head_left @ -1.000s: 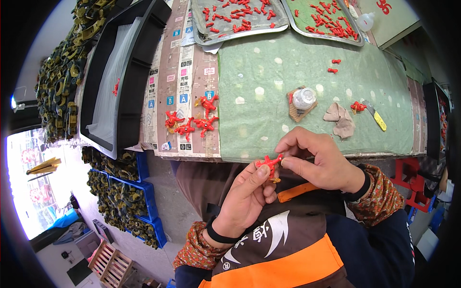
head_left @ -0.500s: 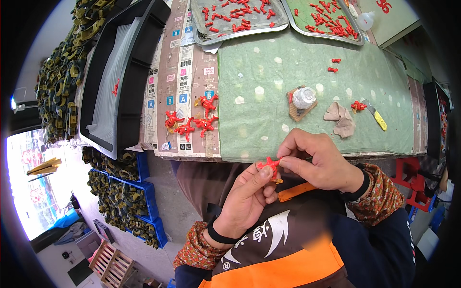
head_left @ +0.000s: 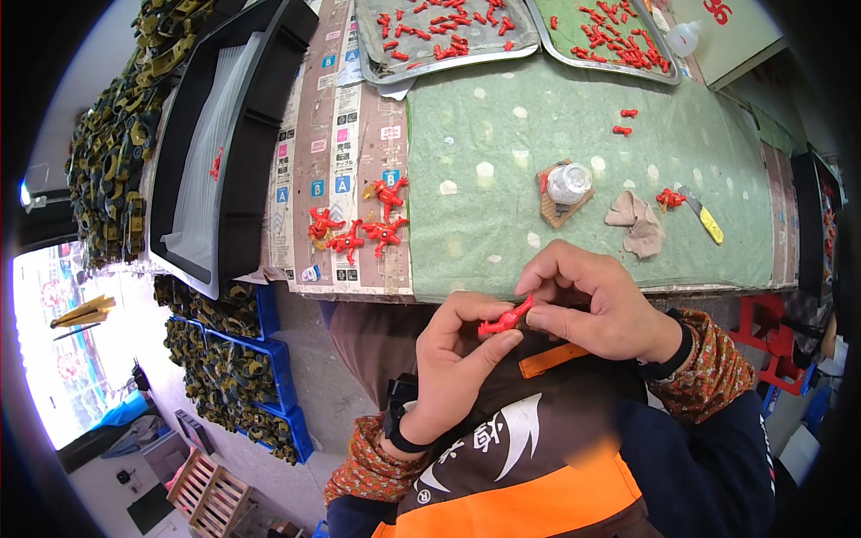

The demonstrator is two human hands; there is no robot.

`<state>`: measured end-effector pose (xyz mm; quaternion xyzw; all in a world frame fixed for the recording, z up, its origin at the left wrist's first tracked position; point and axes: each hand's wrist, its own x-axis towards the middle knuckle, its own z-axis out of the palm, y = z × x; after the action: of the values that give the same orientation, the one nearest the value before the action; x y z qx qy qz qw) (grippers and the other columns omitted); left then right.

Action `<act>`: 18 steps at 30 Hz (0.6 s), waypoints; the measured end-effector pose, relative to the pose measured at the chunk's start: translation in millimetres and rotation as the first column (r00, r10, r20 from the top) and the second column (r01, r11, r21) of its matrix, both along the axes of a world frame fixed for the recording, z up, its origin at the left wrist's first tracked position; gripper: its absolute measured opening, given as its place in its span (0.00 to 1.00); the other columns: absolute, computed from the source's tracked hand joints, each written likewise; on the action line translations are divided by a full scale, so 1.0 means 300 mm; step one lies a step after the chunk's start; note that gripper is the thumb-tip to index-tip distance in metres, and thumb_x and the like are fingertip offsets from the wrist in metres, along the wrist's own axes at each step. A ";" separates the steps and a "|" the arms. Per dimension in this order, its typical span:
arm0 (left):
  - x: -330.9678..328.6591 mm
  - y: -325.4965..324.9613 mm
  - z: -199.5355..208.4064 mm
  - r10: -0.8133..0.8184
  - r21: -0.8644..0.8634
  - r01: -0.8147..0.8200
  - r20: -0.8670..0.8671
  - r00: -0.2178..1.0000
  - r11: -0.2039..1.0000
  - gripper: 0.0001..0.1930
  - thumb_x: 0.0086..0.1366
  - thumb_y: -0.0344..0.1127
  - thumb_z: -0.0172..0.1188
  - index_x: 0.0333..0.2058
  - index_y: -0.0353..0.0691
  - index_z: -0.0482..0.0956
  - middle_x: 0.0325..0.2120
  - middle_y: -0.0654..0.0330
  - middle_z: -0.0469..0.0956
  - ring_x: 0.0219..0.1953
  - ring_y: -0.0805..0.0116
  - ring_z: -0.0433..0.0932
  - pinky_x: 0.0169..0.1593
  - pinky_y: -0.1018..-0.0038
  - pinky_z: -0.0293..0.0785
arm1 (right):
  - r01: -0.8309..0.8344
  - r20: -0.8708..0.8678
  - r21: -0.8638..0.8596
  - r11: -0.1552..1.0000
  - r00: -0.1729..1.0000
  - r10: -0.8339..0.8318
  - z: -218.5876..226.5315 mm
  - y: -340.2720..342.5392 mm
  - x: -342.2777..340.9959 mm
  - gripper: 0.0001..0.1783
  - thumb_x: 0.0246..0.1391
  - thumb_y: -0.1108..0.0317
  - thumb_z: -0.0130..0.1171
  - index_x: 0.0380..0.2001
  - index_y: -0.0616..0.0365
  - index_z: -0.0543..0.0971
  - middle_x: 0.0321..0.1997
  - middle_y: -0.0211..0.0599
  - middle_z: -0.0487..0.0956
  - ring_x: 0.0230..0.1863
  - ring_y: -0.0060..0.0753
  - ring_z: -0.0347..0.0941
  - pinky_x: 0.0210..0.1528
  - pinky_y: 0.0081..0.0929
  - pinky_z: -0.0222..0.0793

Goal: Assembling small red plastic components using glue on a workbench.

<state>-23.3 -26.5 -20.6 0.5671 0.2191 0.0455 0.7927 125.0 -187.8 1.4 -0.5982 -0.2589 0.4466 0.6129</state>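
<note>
Between my two hands, just off the table's near edge, is a small red toy figure (head_left: 508, 319). My left hand (head_left: 459, 351) pinches one end of it between thumb and fingers. At its other end, the thumb and forefinger of my right hand (head_left: 594, 307) are closed on a red limb. Beyond my hands a clear jar (head_left: 568, 183) stands on a small wooden block (head_left: 554, 215). A crumpled beige cloth (head_left: 635, 224) lies to its right, followed by another red figure (head_left: 669, 199) beside a yellow-handled knife (head_left: 708, 224).
Several finished-looking red figures (head_left: 345, 239) lie on the left of the table. Two metal trays (head_left: 448, 65) of red parts stand at the back, and two loose red parts (head_left: 622, 131) lie on the green cloth (head_left: 466, 224). A long black tray (head_left: 260, 108) borders the left side.
The red figure has been turned to lie more sideways between my hands. My left hand has shifted its grip, with its fingers now raised along the figure; my right hand stays nearly in place.
</note>
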 end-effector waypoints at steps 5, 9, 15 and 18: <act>0.016 0.060 -0.007 -0.157 0.785 -0.139 0.288 0.945 0.604 0.15 0.56 0.24 0.72 0.43 0.42 0.83 0.40 0.60 0.83 0.36 0.66 0.79 0.40 0.74 0.74 | 0.025 0.022 -0.011 1.000 0.999 -0.025 -0.005 -0.007 -0.003 0.10 0.59 0.77 0.63 0.44 0.59 0.76 0.33 0.27 0.79 0.35 0.14 0.75 0.37 0.19 0.71; 0.014 0.093 -0.018 -0.355 0.941 -0.313 0.338 0.871 0.130 0.17 0.52 0.27 0.71 0.43 0.46 0.86 0.42 0.62 0.83 0.36 0.67 0.78 0.37 0.73 0.74 | 0.002 0.195 0.004 1.000 0.981 -0.002 0.005 -0.007 -0.010 0.10 0.58 0.78 0.63 0.42 0.60 0.76 0.32 0.30 0.79 0.33 0.18 0.76 0.34 0.21 0.71; 0.014 0.094 -0.017 -0.403 0.930 -0.367 0.320 0.857 -0.041 0.14 0.55 0.30 0.71 0.42 0.46 0.86 0.43 0.63 0.83 0.36 0.69 0.77 0.36 0.74 0.75 | 0.025 0.361 0.025 0.999 0.932 -0.032 0.011 0.003 -0.023 0.09 0.55 0.77 0.65 0.38 0.60 0.77 0.31 0.38 0.79 0.30 0.34 0.78 0.32 0.28 0.73; 0.012 0.090 -0.018 -0.402 0.925 -0.379 0.336 0.852 -0.030 0.13 0.57 0.30 0.71 0.42 0.46 0.85 0.43 0.62 0.84 0.36 0.69 0.77 0.36 0.74 0.75 | 0.033 0.501 0.020 0.999 0.865 -0.038 0.008 0.010 -0.022 0.08 0.54 0.76 0.66 0.36 0.60 0.78 0.30 0.40 0.79 0.29 0.40 0.79 0.31 0.31 0.73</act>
<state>-19.6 0.6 -26.0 0.9219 -0.1131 0.3335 0.1615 118.3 -185.0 3.7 -0.6948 -0.4005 0.2634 0.5362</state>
